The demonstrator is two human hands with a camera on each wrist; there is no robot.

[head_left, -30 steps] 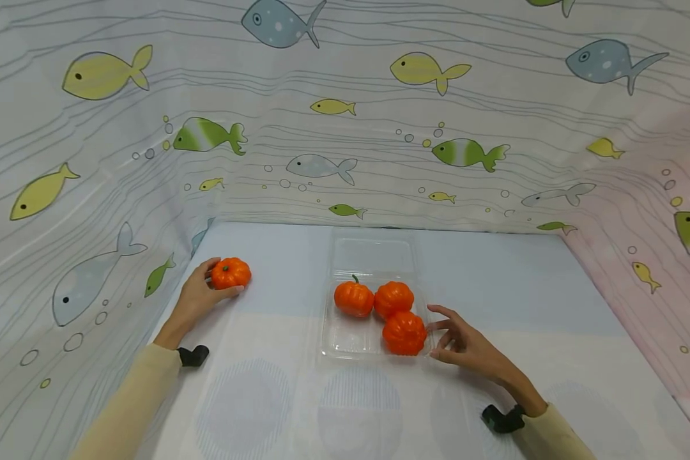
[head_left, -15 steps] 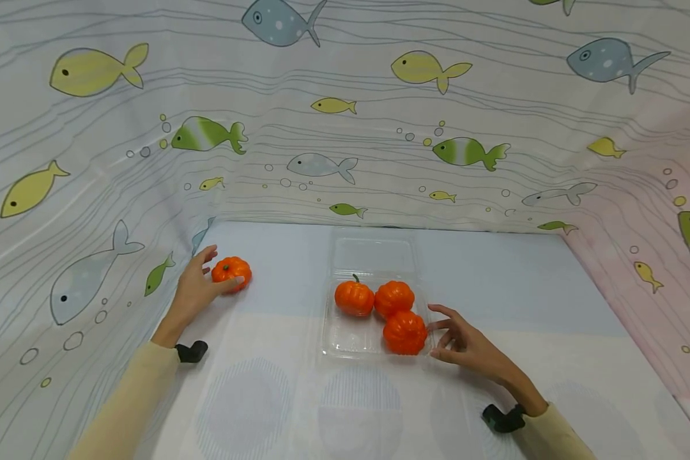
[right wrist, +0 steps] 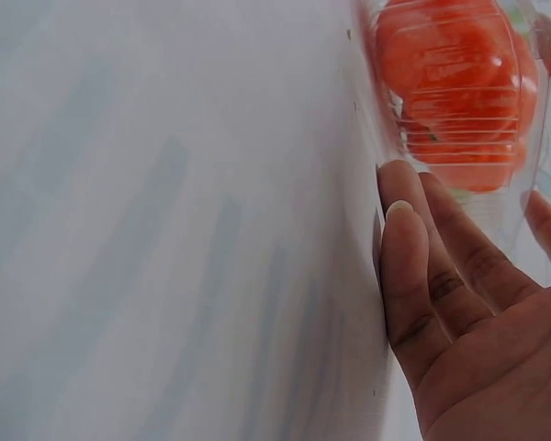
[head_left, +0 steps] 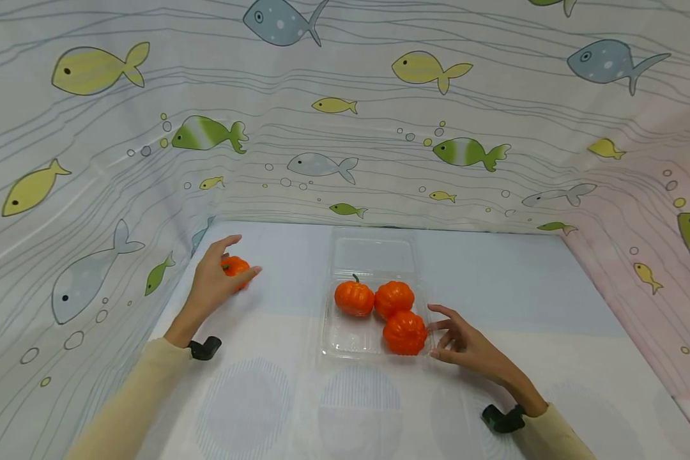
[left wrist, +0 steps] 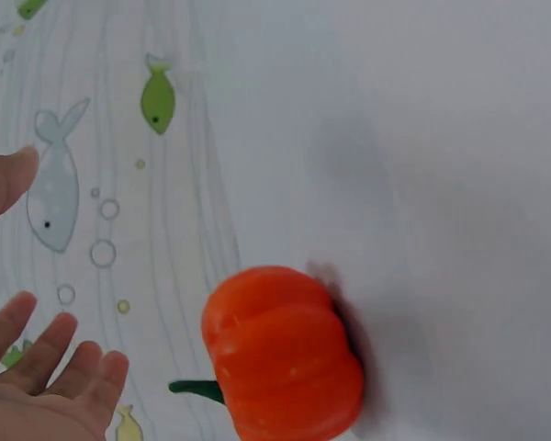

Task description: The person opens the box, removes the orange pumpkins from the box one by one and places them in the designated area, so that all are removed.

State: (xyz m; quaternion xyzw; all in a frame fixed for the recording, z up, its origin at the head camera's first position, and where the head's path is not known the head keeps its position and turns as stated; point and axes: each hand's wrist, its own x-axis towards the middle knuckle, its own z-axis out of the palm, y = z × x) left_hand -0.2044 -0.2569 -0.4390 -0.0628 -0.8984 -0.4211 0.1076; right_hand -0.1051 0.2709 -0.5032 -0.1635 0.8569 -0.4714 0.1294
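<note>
- Your left hand (head_left: 213, 278) is spread wide around the loose pumpkin (head_left: 236, 264) and has hold of nothing; the left wrist view shows space between fingers and pumpkin.
- That pumpkin sits on the table (head_left: 287, 268), well left of the clear container (head_left: 347, 338). Close on it off-centre and its smooth, rounded side could slip or roll away from you.
- Your right hand (head_left: 466, 342) has loosely bent, parted fingers at the container's right wall, gripping nothing; you cannot tell how hard they press.
- The plastic looks thin, so a sideways shove there could slide the container or buckle its wall.
- Inside, the near pumpkin (head_left: 404, 333) lies close to that wall; a knock might roll it into the bare front-left corner.
</note>
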